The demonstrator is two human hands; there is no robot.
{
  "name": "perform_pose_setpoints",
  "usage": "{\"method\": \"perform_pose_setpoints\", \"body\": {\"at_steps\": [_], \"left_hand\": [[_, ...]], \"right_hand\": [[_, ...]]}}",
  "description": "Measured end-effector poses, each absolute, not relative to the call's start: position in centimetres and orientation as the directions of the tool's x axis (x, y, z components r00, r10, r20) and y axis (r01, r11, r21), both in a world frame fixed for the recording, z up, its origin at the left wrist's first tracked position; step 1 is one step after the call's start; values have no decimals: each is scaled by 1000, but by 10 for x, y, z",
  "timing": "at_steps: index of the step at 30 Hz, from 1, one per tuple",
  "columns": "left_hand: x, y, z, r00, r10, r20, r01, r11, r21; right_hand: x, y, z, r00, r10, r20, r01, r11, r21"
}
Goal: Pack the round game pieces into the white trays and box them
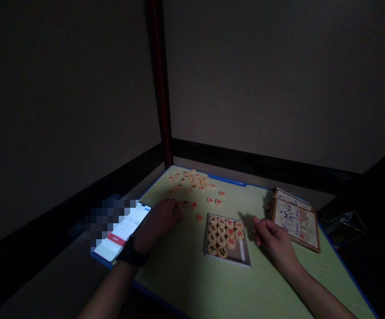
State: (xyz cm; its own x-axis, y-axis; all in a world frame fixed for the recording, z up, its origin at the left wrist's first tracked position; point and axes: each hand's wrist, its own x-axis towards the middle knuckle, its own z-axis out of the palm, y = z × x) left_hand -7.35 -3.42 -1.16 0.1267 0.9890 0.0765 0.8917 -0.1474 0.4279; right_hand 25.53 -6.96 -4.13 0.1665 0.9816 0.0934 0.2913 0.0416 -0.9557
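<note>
My left hand (163, 216) reaches over the left side of the table, its fingers closed at a round wooden Chinese chess piece (179, 205); the grip is partly hidden in dim light. Nearby lie loose pieces with red characters, among them one piece (199, 217). To the right, a shallow square box (235, 254) holds rows of pieces, black-marked on its left and red-marked on its right, with a bare area at its near right. Beside the box, my right hand (274, 241) hovers with curled fingers. Whatever those fingers may hold is hidden.
A loose heap of chess pieces (195, 179) lies toward the table's far corner. A lit phone (126, 232) showing a timer rests at the left edge. An illustrated box lid (295, 221) sits at the right. Walls close off the back and left of the table (192, 283).
</note>
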Motion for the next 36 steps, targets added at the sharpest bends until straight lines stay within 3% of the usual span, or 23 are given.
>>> {"method": "perform_pose_setpoints", "body": {"at_steps": [9,18,36], "left_hand": [[-52,-41,-1,122,991,54,891,-133,433],[-50,-41,-28,204,950,236,864,-288,413],[-49,-43,-25,230,960,159,808,-280,518]], "right_hand": [[249,-71,-36,139,983,122,299,76,-951],[249,-69,-42,117,981,152,253,118,-960],[246,-71,-36,138,981,134,279,91,-956]]}}
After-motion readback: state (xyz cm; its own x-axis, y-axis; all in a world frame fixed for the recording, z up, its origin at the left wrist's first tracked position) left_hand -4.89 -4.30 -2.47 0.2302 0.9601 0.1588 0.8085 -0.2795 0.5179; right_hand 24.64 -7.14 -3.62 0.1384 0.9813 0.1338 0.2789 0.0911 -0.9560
